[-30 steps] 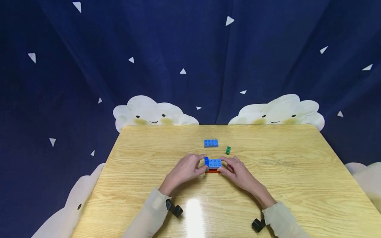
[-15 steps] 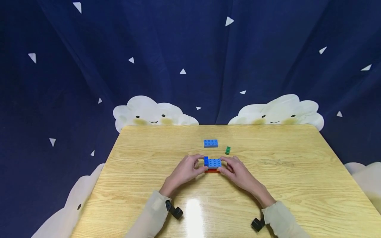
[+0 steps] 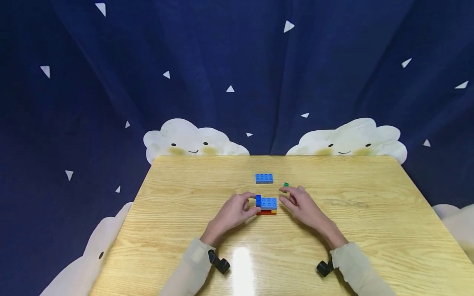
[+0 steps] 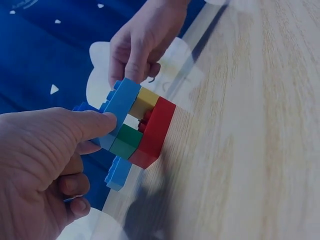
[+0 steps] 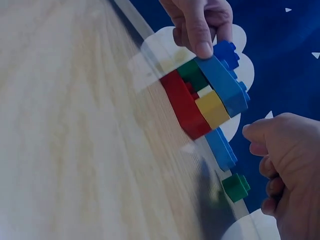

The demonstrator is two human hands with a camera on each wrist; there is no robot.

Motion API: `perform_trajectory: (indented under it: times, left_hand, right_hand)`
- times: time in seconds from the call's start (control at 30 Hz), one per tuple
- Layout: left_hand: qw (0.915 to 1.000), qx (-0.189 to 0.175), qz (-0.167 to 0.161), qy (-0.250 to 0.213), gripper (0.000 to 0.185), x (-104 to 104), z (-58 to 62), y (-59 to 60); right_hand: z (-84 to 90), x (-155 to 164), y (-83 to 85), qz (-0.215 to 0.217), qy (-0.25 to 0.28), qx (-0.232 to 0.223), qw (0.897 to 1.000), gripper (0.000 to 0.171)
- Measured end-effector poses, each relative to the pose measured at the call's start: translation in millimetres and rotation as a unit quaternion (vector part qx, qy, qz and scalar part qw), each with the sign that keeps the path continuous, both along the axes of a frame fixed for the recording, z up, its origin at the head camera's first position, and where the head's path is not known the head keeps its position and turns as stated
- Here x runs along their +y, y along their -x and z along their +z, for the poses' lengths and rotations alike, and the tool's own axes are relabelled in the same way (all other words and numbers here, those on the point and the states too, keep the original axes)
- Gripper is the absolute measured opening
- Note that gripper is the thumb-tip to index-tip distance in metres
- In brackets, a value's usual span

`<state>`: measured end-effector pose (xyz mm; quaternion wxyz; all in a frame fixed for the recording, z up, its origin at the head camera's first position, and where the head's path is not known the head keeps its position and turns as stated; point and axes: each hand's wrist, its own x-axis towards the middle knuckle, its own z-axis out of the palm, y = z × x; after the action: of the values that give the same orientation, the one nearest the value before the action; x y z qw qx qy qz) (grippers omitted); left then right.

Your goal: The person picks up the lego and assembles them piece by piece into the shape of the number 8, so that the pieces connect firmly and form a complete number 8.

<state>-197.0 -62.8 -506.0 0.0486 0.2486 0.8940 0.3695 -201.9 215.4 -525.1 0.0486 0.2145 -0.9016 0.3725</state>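
A small stack of toy building bricks point(image 3: 268, 202) stands on the table. Its base is a red brick point(image 4: 159, 131); a green brick point(image 4: 126, 142) and a yellow brick point(image 5: 212, 109) sit on that with a gap between. A light blue brick point(image 5: 222, 85) bridges them, and a narrow dark blue brick point(image 3: 258, 200) tops its left end. My left hand point(image 3: 235, 210) pinches the stack's left end between thumb and index finger. To the right, my right hand point(image 3: 303, 205) holds nothing, its thumb and index finger apart. Its index fingertip is close to a loose small green brick point(image 3: 286, 185), partly covering it.
A loose light blue brick point(image 3: 264, 178) lies behind the stack, left of the loose green one. The wooden table point(image 3: 200, 176) ends at a dark blue curtain point(image 3: 207, 61) printed with clouds and triangles.
My right hand has let go of the stack's right end and moved slightly right and away from me, towards the loose green brick. The left hand keeps its pinch.
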Motion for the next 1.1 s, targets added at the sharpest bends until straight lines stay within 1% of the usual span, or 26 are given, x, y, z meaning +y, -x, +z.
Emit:
perform_trajectory:
  times: [0.07, 0.23, 0.47, 0.6, 0.8, 1.1]
  left_hand:
    - [1.0000, 0.003, 0.000, -0.001, 0.045, 0.6, -0.7, -0.1]
    - [1.0000, 0.010, 0.000, 0.001, 0.046, 2.7, -1.6, -0.2]
    - [0.9999, 0.013, 0.001, 0.003, 0.045, 3.7, -0.4, -0.6]
    - [1.0000, 0.008, 0.002, 0.004, 0.045, 3.3, 0.0, -1.4]
    - [1.0000, 0.004, 0.006, 0.005, 0.046, 2.2, -1.0, -2.3]
    - [0.9999, 0.011, 0.006, 0.002, 0.045, 1.7, -1.2, -2.1]
  right_hand:
    - [-0.6, 2.6, 5.4, -0.002, -0.009, 0.008, 1.000, 0.038]
    - [-5.6, 8.8, 16.7, -0.017, -0.032, 0.004, 0.999, 0.041]
    - [-9.7, 12.9, 26.3, -0.035, -0.047, -0.005, 0.998, 0.050]
    - [-11.1, 14.4, 29.9, -0.048, -0.064, -0.012, 0.997, 0.054]
    - [-14.0, 15.3, 32.8, -0.061, -0.078, -0.020, 0.995, 0.053]
    - [-18.9, 15.1, 35.2, -0.079, -0.084, 0.005, 0.993, 0.047]
